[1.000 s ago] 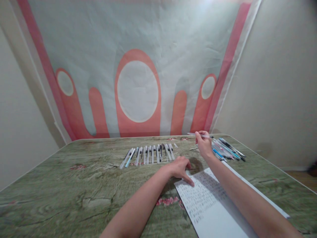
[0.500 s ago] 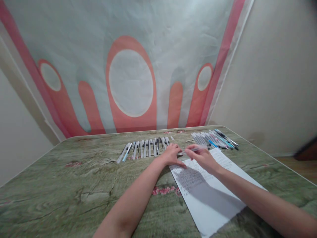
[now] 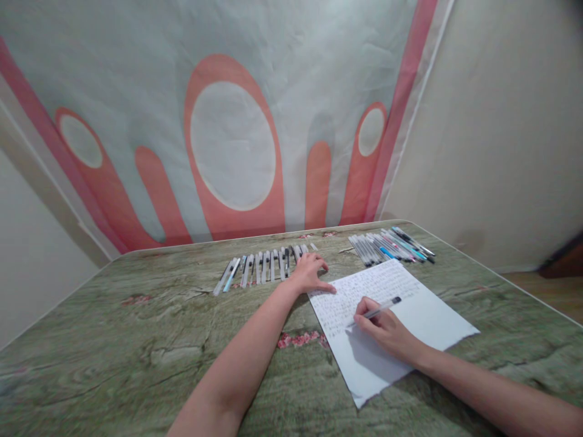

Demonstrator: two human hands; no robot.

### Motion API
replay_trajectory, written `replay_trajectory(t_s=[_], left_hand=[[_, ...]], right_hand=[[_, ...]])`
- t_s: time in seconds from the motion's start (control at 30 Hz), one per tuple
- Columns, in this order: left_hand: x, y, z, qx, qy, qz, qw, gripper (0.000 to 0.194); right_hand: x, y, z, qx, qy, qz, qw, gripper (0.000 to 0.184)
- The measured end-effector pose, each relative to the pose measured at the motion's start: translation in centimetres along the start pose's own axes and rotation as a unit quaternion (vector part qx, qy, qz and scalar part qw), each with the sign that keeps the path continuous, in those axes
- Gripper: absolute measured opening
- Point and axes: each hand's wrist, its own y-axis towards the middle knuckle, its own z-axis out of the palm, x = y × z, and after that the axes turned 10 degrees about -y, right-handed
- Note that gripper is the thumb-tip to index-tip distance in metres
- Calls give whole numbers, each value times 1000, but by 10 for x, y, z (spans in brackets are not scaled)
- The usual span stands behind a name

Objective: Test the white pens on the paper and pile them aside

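Note:
My right hand (image 3: 383, 328) is closed around a clear-barrelled pen (image 3: 381, 308) with a dark end pointing up to the right. The pen's tip is at the sheet of paper (image 3: 419, 321), near the left end of the lowest written line. Handwriting covers the sheet's upper part, and its lower part is blank. My left hand (image 3: 311, 273) lies with fingers spread, its thumb on the paper's upper left corner and its other fingers beside the row of pens.
A neat row of pens in clear sleeves or caps (image 3: 259, 268) lies left of the paper. Several loose pens (image 3: 387, 246), some blue, are heaped beyond its top edge. The wood-patterned table (image 3: 136, 346) meets a printed wall hanging (image 3: 232, 145) at the back.
My right hand has moved from beside my left hand down onto the lower written lines, with the pen in it. My left hand has opened and stays near the paper's corner.

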Motion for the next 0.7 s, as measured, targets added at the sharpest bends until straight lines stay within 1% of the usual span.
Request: replay_trajectory(t_s=[0.37, 0.57, 0.7], left_hand=[[0, 0, 0, 2, 10, 0, 1000, 59], [-1, 0, 0, 3, 13, 2, 1000, 59], [0, -1, 0, 8, 26, 6, 1000, 61]], right_hand=[[1, -2, 2, 17, -6, -13, 1000, 16], [0, -3, 2, 7, -23, -21, 999, 15], [-1, -3, 1, 19, -28, -29, 999, 16]])
